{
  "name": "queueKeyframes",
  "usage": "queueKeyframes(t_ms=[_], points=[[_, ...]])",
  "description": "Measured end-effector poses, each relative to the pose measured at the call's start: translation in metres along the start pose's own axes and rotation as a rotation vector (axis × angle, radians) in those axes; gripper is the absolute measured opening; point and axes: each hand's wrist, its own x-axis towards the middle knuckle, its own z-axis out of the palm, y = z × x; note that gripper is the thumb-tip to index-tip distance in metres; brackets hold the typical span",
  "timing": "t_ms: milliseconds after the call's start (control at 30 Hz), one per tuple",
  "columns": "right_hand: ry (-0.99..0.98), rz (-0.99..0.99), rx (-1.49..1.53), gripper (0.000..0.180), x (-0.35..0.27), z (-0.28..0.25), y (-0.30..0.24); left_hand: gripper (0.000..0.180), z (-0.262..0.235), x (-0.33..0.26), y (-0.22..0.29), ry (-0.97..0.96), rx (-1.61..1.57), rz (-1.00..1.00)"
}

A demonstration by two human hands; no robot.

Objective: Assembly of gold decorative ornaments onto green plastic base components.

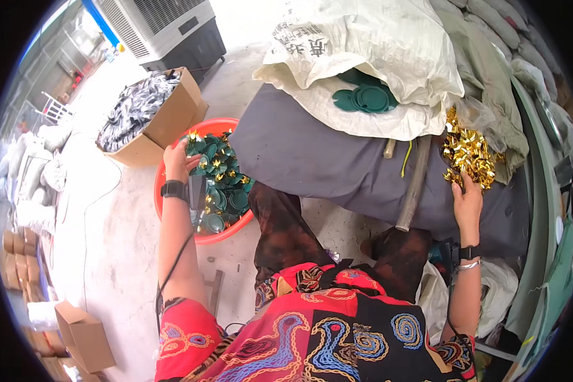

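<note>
My left hand (179, 163) is over the left rim of an orange-red basin (161, 202), its fingers apart at the contents. Inside the basin lie green discs (237, 199) with small gold flower-like pieces (218, 176) among them. On the right, my right hand (468, 200) touches the lower edge of a heap of shiny gold foil pieces (470, 151). Its thumb and fingers look apart, though the tips partly merge with the foil. More green discs (370, 99) show in the mouth of a white woven sack (363, 38).
A grey cloth-covered surface (318, 148) carries the sack, a wooden stick (414, 184) and the foil. Beyond the basin stand a cardboard box (172, 114) of grey-and-white strips and an air cooler (165, 32). Another carton (86, 337) sits at lower left. Stacked sacks (496, 25) line the right.
</note>
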Motion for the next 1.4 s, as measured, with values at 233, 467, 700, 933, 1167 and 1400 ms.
queueKeyframes(t_ms=[233, 467, 700, 933, 1167, 1400], points=[[0.053, -0.037, 0.013, 0.029, 0.003, 0.013, -0.006, 0.031, 0.038, -0.008, -0.032, 0.1, 0.423, 0.269], [0.148, -0.038, 0.058, 0.027, 0.004, 0.025, -0.025, 0.017, 0.202, -0.094, 0.019, -0.358, 0.476, 0.77], [0.233, 0.03, 0.085, 0.038, -0.001, 0.024, -0.028, 0.043, 0.333, -0.071, -0.006, -0.571, 0.987, 0.971], [0.199, 0.034, 0.131, 0.025, -0.004, 0.024, -0.029, 0.028, 0.38, -0.056, -0.045, -0.451, 1.258, 0.983], [0.31, -0.042, 0.178, 0.024, -0.003, 0.026, -0.022, 0.028, 0.33, -0.073, -0.011, -0.404, 0.764, 0.888], [0.008, 0.014, 1.106, 0.022, -0.025, 0.001, -0.076, 0.013, 0.249, -0.186, 0.01, -0.867, 0.07, -0.067]])
